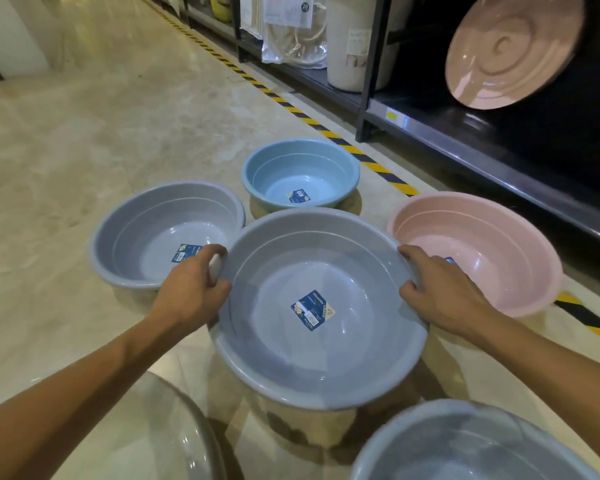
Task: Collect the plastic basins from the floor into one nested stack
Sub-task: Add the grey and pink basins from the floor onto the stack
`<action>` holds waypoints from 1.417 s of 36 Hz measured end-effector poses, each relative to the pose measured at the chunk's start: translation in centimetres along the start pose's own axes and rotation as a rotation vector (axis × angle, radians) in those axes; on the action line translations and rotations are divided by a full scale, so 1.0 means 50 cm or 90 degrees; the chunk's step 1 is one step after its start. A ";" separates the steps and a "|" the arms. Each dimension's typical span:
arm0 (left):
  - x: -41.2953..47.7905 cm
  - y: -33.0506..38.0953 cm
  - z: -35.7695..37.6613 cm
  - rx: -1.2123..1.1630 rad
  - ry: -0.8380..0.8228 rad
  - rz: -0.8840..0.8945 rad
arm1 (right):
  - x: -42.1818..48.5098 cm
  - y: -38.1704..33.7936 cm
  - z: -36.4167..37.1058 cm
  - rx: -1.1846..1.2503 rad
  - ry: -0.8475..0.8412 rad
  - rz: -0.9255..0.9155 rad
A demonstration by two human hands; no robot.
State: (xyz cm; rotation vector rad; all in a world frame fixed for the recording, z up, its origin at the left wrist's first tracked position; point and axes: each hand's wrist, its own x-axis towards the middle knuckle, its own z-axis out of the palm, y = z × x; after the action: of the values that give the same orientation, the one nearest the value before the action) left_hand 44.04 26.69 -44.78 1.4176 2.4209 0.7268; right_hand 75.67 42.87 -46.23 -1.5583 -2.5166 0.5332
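Observation:
A large grey basin (321, 372) with a blue label inside is held above the floor in the middle of the view. My left hand (194, 289) grips its left rim and my right hand (437, 289) grips its right rim. A second grey basin (139, 244) sits on the floor to the left, a blue basin (298, 171) lies beyond, and a pink basin (482, 251) rests on the right. Two more grey basins show at the bottom edge, one at the left (174, 431) and one at the right (465, 445), both cut off.
A dark shelf unit (430, 126) runs along the right with a pink basin (510, 50) tilted on it and white buckets (354, 53) further back. Yellow-black hazard tape (326, 133) marks the floor along the shelf. Pale tiled floor (101, 133) stretches to the left.

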 end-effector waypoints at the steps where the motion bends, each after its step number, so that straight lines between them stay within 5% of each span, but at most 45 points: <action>1: -0.007 0.012 -0.011 -0.001 -0.005 0.006 | -0.013 0.006 -0.016 0.014 0.011 -0.003; 20: -0.228 0.220 -0.031 -0.042 -0.171 0.255 | -0.454 0.184 -0.227 -0.017 0.038 0.077; 34: -0.381 0.214 0.049 -0.027 -0.291 0.313 | -0.670 0.271 -0.149 -0.004 0.065 0.114; 51: -0.419 0.158 0.120 0.084 -0.344 0.352 | -0.697 0.314 -0.034 -0.024 0.026 0.096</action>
State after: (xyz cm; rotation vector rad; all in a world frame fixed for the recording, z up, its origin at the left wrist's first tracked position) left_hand 63.04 13.53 -46.53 2.0478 1.7029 0.2250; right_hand 105.26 18.65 -47.91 -1.7633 -2.4058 0.4694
